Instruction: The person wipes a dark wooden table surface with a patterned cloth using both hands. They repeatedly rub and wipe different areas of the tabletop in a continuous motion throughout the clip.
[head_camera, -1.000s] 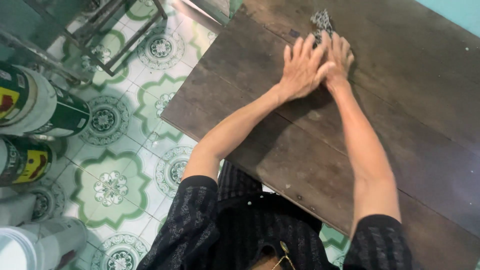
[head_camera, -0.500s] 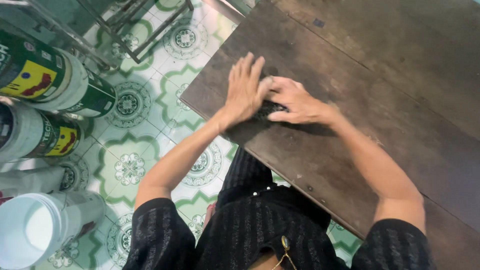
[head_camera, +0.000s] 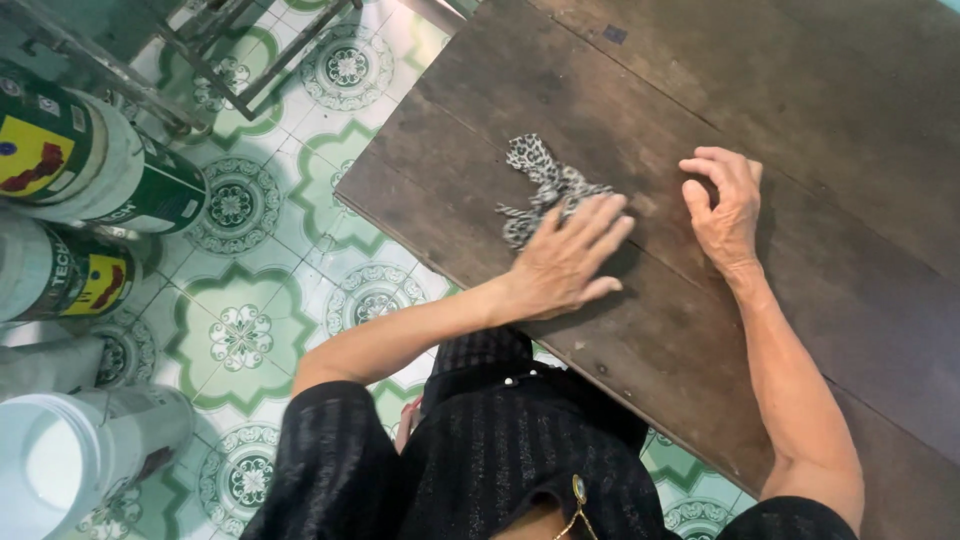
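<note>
Head view, looking down. Dark brown, worn plank worktop (head_camera: 800, 150) fills the upper right of the frame, its near edge running diagonally from upper left to lower right.

Small crumpled cloth with a black-and-white leopard-spot print (head_camera: 545, 185) lies on the worktop near the left corner, bunched and twisted, not spread flat.

Left hand (head_camera: 565, 262): palm down, fingers extended and slightly splayed, lying flat on the worktop. Fingertips touch or overlap the lower right part of the spotted cloth. Hand is released, nothing gripped.

Right hand (head_camera: 725, 210): resting on the worktop to the right of the cloth, well apart from it. Fingers curled loosely inward, knuckles up. Nothing visible in it; half-clenched on air.

Both forearms bare, extending from short black striped sleeves (head_camera: 340, 450). Torso in the same black striped garment sits at the worktop's near edge.

Surroundings: floor of white tiles with green ornamental pattern (head_camera: 250, 330) at left. Several large cylindrical paint buckets, white and green with yellow labels (head_camera: 90, 170), stand on the floor at far left; one white open bucket (head_camera: 60, 470) at lower left. Metal frame legs (head_camera: 230, 80) at top left.
</note>
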